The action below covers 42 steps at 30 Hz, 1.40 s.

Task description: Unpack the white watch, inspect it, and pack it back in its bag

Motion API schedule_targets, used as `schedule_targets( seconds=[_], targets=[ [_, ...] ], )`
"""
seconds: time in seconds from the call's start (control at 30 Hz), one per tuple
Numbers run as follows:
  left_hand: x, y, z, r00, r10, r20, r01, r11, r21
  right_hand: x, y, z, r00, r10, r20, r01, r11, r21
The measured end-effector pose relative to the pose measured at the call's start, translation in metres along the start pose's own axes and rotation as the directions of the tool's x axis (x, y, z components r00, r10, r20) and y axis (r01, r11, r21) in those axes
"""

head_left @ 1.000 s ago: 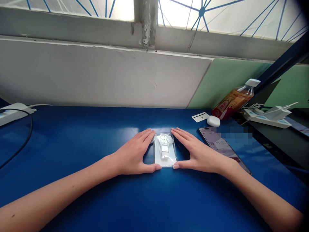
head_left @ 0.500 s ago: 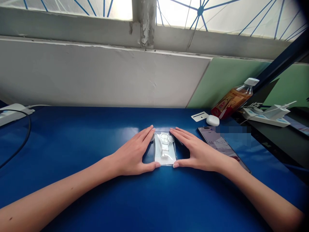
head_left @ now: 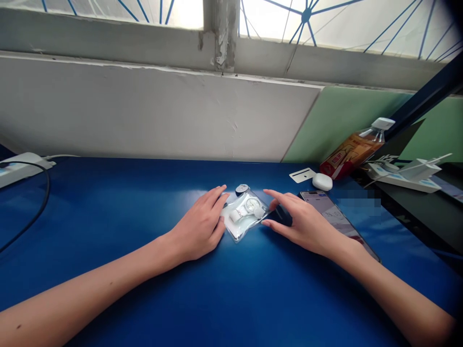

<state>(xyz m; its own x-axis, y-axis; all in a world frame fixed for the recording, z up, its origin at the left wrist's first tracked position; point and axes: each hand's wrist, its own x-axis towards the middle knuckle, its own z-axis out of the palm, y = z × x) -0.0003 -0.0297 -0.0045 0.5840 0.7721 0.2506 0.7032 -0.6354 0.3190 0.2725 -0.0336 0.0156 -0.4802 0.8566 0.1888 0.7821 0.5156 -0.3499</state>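
Observation:
A clear plastic bag lies turned at a slant on the blue table between my hands. Through it show a white wristwatch and a pale backing. Its left corner sits between the thumb and forefinger of my left hand, which are closed around it. My right hand is at the bag's right corner, thumb and fingers well apart and the fingers slightly bent. Just behind the bag is a small round watch-like dial with a dark side; the bag and hand leave unclear what it is attached to.
On the blue table, a phone lies beside my right wrist. Behind it are a white earphone case, a white card and a tilted drink bottle. Power strips stand at the left and right.
The bag has turned clockwise from upright to slanted. My left thumb has drawn in toward its corner, and my right fingers have bent and moved slightly right. The round dial behind the bag has come into view.

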Motion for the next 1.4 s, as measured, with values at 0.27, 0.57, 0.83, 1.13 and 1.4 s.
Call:
schedule_targets(
  seconds=[0.27, 0.57, 0.83, 1.13, 1.4],
  targets=[
    [0.001, -0.004, 0.000, 0.996, 0.010, 0.093, -0.009, 1.000, -0.010, 0.001, -0.001, -0.004, 0.997, -0.058, 0.042, 0.056, 0.997, 0.048],
    [0.007, -0.009, -0.010, 0.986, 0.018, 0.163, -0.018, 1.000, 0.001, -0.002, 0.002, -0.007, 0.987, -0.048, 0.153, 0.047, 0.999, 0.009],
    [0.009, -0.021, -0.014, 0.986, 0.063, 0.155, -0.057, 0.997, -0.044, 0.000, 0.004, -0.008, 0.984, 0.005, 0.176, -0.010, 1.000, 0.027],
    [0.007, -0.021, -0.010, 0.995, 0.040, 0.092, -0.037, 0.999, -0.040, 0.001, 0.007, -0.006, 0.989, 0.019, 0.148, -0.023, 0.999, 0.026],
    [0.007, -0.024, -0.008, 0.994, 0.032, 0.101, -0.026, 0.998, -0.065, 0.000, 0.011, -0.002, 0.993, 0.010, 0.116, -0.015, 0.999, 0.041]
  ],
)
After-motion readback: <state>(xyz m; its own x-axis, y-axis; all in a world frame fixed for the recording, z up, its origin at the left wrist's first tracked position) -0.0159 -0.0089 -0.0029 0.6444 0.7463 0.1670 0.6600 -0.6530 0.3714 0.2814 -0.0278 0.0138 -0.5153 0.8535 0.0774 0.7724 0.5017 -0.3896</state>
